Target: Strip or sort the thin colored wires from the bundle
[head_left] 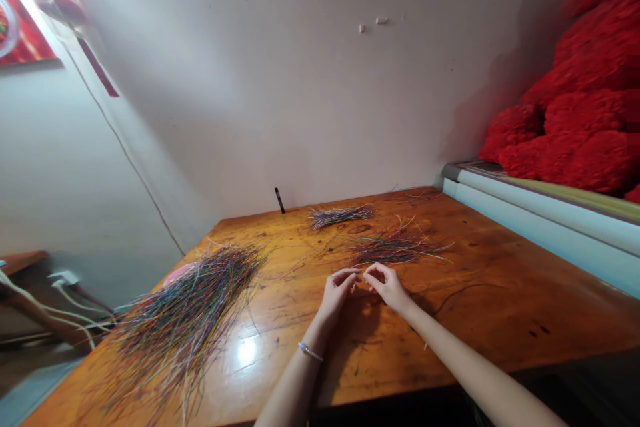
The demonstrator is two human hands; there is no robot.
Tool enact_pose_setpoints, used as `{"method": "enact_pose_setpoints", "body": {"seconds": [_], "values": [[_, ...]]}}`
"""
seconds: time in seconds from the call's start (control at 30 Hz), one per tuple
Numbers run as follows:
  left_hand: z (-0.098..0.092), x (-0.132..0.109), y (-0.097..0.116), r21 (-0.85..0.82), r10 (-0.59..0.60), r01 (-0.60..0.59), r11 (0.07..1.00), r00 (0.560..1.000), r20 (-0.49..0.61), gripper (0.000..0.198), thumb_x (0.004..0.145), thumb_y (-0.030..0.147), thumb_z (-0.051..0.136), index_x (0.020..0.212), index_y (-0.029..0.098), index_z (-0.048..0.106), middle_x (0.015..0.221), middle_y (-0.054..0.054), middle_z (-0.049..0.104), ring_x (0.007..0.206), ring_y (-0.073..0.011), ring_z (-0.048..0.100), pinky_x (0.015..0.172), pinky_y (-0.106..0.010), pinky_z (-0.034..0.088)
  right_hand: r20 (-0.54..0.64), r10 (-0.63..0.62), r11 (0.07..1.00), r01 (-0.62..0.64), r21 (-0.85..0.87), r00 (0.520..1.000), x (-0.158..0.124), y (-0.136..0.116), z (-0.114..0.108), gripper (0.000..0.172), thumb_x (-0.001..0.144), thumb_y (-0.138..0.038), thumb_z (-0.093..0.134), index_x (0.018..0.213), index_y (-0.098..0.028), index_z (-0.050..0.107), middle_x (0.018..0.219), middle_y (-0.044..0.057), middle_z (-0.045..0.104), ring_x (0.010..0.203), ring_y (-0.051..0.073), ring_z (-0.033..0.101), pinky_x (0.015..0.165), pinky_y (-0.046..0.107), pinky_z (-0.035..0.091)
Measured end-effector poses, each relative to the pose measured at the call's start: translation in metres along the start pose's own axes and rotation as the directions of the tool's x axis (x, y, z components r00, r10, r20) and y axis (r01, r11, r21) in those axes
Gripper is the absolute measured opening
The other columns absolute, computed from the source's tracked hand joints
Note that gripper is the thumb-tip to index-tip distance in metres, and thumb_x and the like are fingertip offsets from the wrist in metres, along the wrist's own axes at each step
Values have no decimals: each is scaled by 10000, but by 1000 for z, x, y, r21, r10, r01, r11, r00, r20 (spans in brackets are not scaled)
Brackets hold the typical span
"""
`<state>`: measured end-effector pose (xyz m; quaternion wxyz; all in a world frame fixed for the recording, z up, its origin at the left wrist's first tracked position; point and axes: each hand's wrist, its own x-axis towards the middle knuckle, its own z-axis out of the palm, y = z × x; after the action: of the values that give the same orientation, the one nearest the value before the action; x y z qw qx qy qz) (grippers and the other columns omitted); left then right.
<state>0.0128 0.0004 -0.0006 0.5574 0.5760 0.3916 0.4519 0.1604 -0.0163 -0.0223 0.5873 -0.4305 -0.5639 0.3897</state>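
My left hand (341,287) and my right hand (386,285) are close together above the wooden table (295,320), fingertips almost meeting. Thumb and fingers are pinched on each hand; anything between them is too thin to make out. Just beyond my hands lies a loose bundle of reddish and dark thin wires (395,247). Farther back sits a smaller bundle of pale, bluish wires (343,215). A large heap of multicoloured wires (195,313) spreads over the table's left side, with some ends reaching the edge.
A black pen-like stick (279,201) stands upright at the back edge, by the wall (300,80). Something pink (176,275) shows under the big heap. On the right are a pale blue cabinet-like edge (540,220) and piled red fluffy bundles (585,127). White cables (65,280) hang at left.
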Motion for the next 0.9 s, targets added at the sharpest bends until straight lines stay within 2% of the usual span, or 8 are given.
{"method": "enact_pose_setpoints", "body": {"seconds": [0.47, 0.9], "values": [[3, 1, 0, -3, 28, -28, 1000, 1000, -9, 277, 637, 410, 674, 660, 134, 667, 611, -7, 609, 523, -89, 488, 494, -188, 353, 20, -27, 996, 28, -79, 999, -1, 0, 0, 191, 714, -363, 593, 663, -179, 584, 612, -7, 581, 540, 130, 527, 512, 237, 419], [4, -1, 2, 6, 28, -28, 1000, 1000, 1, 274, 634, 402, 672, 638, 129, 645, 597, 1, 589, 522, -87, 484, 484, -185, 341, 14, -48, 991, 50, -126, 999, 1, 8, -1, 158, 717, -324, 597, 673, -172, 600, 646, 15, 615, 578, 143, 537, 535, 244, 411]]}}
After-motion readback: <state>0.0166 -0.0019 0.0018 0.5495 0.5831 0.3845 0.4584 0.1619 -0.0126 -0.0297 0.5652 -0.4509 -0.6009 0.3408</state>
